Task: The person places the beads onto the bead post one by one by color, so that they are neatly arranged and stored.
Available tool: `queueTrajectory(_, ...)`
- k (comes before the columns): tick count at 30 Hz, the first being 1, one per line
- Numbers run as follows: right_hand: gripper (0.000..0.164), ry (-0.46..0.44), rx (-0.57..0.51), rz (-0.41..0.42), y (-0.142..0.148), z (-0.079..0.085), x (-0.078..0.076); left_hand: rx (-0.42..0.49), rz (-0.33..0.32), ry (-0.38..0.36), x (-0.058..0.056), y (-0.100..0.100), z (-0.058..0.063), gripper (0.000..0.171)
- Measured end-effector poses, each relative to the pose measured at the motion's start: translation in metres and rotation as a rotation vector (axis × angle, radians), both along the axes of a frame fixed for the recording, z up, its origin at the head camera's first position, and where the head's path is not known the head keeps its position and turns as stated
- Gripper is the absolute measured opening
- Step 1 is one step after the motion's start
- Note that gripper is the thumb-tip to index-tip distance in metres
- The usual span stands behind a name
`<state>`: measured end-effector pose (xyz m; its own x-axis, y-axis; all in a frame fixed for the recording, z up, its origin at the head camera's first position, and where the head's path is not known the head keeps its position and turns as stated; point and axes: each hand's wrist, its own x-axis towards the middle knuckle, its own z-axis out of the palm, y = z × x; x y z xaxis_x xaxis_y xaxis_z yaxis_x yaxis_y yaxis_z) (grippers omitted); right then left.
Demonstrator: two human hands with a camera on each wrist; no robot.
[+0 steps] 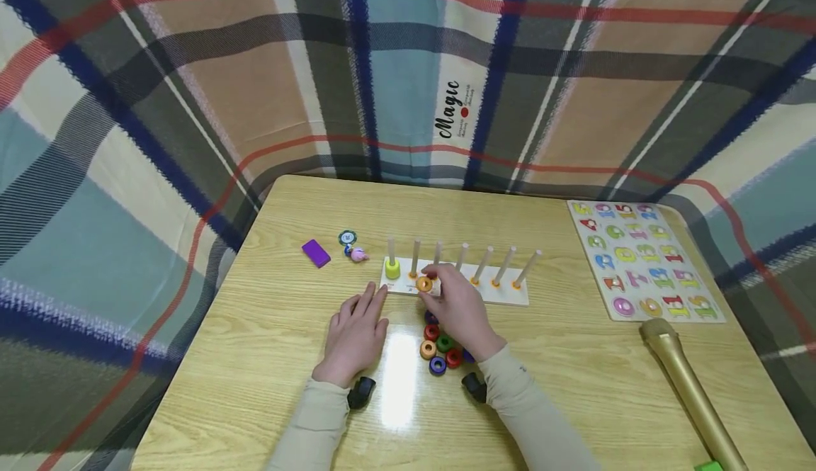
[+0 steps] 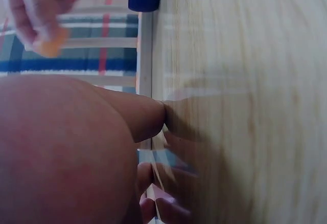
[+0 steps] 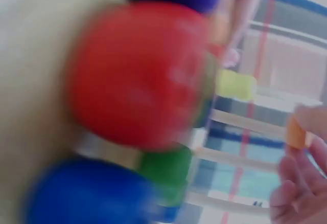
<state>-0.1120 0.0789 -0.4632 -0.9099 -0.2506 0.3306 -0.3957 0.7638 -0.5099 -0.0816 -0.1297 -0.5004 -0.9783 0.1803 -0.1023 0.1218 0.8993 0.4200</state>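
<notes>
My right hand (image 1: 460, 308) pinches an orange ring (image 1: 423, 284) between thumb and fingers, just in front of a white peg board (image 1: 459, 288) with a row of upright wooden pegs. The right wrist view also shows the orange ring (image 3: 296, 132) held at the fingertips. A yellow ring piece (image 1: 392, 269) sits on the leftmost peg. With fingers extended, my left hand (image 1: 357, 333) rests on the table by the board's left front corner. Loose rings lie in a cluster below the right hand, among them a red ring (image 1: 453, 358), a green ring (image 1: 444, 343) and a blue ring (image 1: 437, 365).
Left of the board lie a purple block (image 1: 315, 253), a round token (image 1: 347, 237) and a small pink figure (image 1: 359, 254). On the right are a number board (image 1: 644, 258) and a gold microphone-like stick (image 1: 691, 393). Plaid cloth (image 1: 408, 67) hangs behind the table (image 1: 255, 358).
</notes>
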Motion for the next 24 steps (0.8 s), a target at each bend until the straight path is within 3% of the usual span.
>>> queueTrajectory(4, 0.031, 0.120, -0.127, -0.052, 0.001, 0.017, -0.010, 0.000, 0.003, 0.004, -0.001, 0.000, 0.001, 0.058)
queueTrajectory(8, 0.031, 0.173, -0.177, -0.064, -0.002, 0.031, -0.022, 0.006, 0.004, -0.002, -0.001, 0.000, 0.002, 0.058)
queueTrajectory(16, 0.031, 0.197, -0.145, -0.107, -0.013, 0.040, -0.036, 0.012, 0.000, -0.002, -0.002, 0.000, -0.005, 0.058)
queueTrajectory(24, 0.031, 0.200, -0.109, -0.122, -0.016, 0.041, -0.038, 0.011, 0.003, 0.003, -0.002, 0.000, -0.001, 0.059)
